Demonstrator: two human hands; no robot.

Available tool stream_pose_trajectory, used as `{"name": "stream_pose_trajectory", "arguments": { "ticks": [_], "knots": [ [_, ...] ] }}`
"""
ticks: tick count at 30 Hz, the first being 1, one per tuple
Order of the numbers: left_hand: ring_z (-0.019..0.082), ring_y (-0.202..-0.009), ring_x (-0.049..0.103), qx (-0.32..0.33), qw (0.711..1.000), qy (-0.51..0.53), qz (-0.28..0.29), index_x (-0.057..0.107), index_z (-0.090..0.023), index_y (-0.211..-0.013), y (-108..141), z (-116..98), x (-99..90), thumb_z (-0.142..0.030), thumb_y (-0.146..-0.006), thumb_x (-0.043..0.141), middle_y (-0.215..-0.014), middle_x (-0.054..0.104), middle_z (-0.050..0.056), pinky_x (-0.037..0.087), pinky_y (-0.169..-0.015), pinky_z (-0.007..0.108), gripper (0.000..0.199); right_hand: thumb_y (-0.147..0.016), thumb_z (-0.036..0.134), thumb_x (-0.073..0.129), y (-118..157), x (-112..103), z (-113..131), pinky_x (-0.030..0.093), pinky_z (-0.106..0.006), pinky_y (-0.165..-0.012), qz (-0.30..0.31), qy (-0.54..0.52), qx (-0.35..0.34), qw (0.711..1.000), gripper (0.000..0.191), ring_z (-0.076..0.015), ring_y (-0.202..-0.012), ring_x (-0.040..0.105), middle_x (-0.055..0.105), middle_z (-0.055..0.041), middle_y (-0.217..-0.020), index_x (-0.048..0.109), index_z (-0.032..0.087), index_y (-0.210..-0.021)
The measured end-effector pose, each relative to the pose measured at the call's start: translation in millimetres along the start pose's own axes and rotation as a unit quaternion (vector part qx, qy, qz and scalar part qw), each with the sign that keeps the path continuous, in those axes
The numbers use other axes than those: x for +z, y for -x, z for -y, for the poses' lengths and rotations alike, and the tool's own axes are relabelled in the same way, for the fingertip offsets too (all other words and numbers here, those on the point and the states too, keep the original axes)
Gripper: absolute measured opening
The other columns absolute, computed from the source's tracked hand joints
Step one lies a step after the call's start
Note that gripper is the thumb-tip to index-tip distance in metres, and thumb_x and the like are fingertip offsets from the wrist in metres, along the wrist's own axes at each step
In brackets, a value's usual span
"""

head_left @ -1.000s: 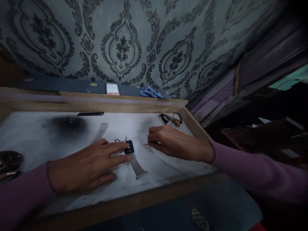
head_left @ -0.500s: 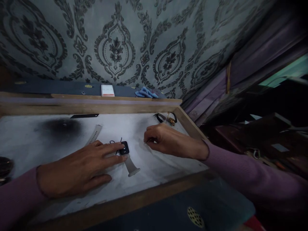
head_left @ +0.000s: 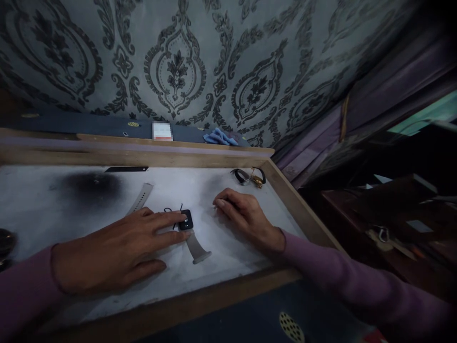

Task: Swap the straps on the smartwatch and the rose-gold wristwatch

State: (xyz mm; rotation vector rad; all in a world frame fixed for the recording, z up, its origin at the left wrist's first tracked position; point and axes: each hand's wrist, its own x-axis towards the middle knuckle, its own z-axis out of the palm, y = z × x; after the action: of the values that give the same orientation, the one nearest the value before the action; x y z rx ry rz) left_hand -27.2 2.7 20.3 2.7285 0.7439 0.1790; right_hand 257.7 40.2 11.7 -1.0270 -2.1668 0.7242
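Observation:
My left hand (head_left: 121,250) lies with fingers spread, two fingertips on a dark square smartwatch case (head_left: 187,224). A pale strap piece (head_left: 196,250) runs from the case's near end. Thin dark cord loops (head_left: 167,209) show beside the case, partly under my fingers. Another pale strap piece with holes (head_left: 142,196) lies beyond my left hand, its lower end hidden behind it. To the right of the case, my right hand (head_left: 243,214) is closed in a pinch. Something small and pale shows at its fingertips, too small to name.
The white work surface sits inside a wooden rim (head_left: 310,214). A dark blade (head_left: 126,169) and wristwatches (head_left: 250,176) lie along the far side. A blue cloth (head_left: 220,137) and a blurred white card (head_left: 162,131) rest on the ledge behind. Dark round objects (head_left: 5,245) stand at far left.
My right hand has turned, its wrist coming nearer to me and its thumb now showing on top of the pinch. My left hand and the smartwatch stay together almost unmoved.

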Motion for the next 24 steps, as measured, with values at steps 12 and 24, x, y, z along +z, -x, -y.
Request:
{"name": "stream_pose_trajectory", "arguments": {
  "ticks": [12,24],
  "knots": [
    [0.031,-0.133,0.048,-0.014,1.0,0.02,0.003,0.037,-0.036,-0.147,0,0,1.2,-0.033,-0.096,0.051,-0.156,0.038,0.002,0.043,-0.107,0.048,0.054,-0.099,0.023,0.046,2,8,-5,0.041,-0.02,-0.053,-0.004,0.062,-0.073,0.995,0.022,-0.0101,-0.054,0.053,0.059,0.0005,-0.064,0.056,0.018,-0.08],
    [0.031,-0.132,0.049,0.003,1.0,0.003,0.02,0.041,-0.028,-0.146,-3,-2,-5.1,-0.026,-0.096,0.05,-0.154,0.04,0.009,0.045,-0.105,0.049,0.051,-0.094,0.044,0.054,-10,21,-4,0.032,-0.017,-0.038,-0.021,-0.243,0.167,0.955,0.03,-0.0061,-0.043,0.04,0.052,0.0044,-0.061,0.051,0.018,-0.077]
  ]
}}
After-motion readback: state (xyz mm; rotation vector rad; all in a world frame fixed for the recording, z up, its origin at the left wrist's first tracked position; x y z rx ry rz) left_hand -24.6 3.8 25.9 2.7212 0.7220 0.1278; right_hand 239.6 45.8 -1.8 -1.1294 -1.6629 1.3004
